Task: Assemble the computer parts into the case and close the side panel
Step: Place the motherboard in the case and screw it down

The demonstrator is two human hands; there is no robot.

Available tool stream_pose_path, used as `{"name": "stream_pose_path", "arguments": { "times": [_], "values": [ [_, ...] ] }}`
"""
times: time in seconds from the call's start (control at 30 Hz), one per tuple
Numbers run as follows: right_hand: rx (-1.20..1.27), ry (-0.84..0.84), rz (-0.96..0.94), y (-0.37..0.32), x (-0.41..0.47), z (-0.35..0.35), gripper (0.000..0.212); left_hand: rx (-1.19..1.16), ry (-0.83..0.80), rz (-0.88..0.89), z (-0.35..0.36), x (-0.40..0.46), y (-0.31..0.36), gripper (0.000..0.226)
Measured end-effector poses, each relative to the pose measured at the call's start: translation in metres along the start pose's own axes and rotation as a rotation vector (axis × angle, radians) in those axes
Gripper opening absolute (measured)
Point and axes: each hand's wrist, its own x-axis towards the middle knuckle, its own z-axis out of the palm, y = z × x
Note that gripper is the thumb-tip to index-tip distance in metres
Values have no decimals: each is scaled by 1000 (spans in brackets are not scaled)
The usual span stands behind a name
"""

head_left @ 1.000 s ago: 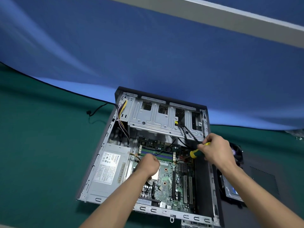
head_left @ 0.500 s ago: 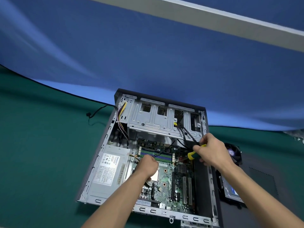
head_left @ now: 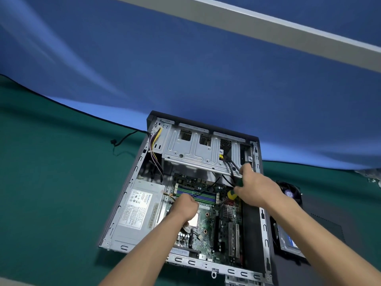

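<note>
Case [head_left: 132,205] lies open on the green tabletop [head_left: 51,193], motherboard [head_left: 208,219] exposed. The right hand [head_left: 255,188] grasps a yellow-and-green screwdriver [head_left: 232,195] at the board's 1 o'clock corner, among black cables [head_left: 231,172]. The left hand [head_left: 185,207], curled into a fist, rests over the board's centre; whether it holds anything cannot be told.

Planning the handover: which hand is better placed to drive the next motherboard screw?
Probably the right hand: it already grips the screwdriver over the motherboard. The left hand is curled near the CPU socket, and what it holds, if anything, is hidden.
</note>
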Motion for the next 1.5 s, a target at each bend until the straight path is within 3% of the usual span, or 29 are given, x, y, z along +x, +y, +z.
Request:
{"name": "stream_pose_path", "arguments": {
  "times": [0.13, 0.27, 0.37, 0.63, 0.77, 0.87, 1.0, 1.13, 1.23, 1.3, 1.43, 1.5],
  "values": [
    [3, 17, 48, -8, -1, 1, 46, -10, 6, -1, -1, 1, 0, 12],
    [35, 37, 15, -11, -1, 1, 36, -6, 9, 9, -2, 0, -1, 12],
    [11, 60, 40, -11, -2, 1, 48, 5, 13, 18, -2, 0, -1, 12],
    [187, 107, 35, -6, -5, 7, 48, -7, 32, 4, -2, -1, 0, 10],
    [195, 166, -6, -3, -4, 12, 29, -4, 40, -2, -2, 0, -1, 10],
    [246, 103, -40, -2, -4, 11, 39, 4, 43, 2, -3, 0, -1, 10],
    [194, 123, -41, -2, -4, 15, 27, 4, 47, -5, -3, -2, 0, 12],
    [249, 26, -48, 0, -3, 10, 40, -4, 41, -7, -4, -3, -1, 15],
    [187, 88, -55, 4, -4, 15, 23, -16, 24, -8, -5, -5, 0, 14],
    [175, 174, -18, 8, -6, 17, 30, -18, 11, -11, -5, -6, 1, 15],
    [276, 57, -23, 14, -8, 12, 29, 5, 5, -9, -6, -7, 2, 17],
    [220, 105, -29, 16, -9, 16, 18, 10, 2, -9, -5, -7, 2, 19]
  ]
}}
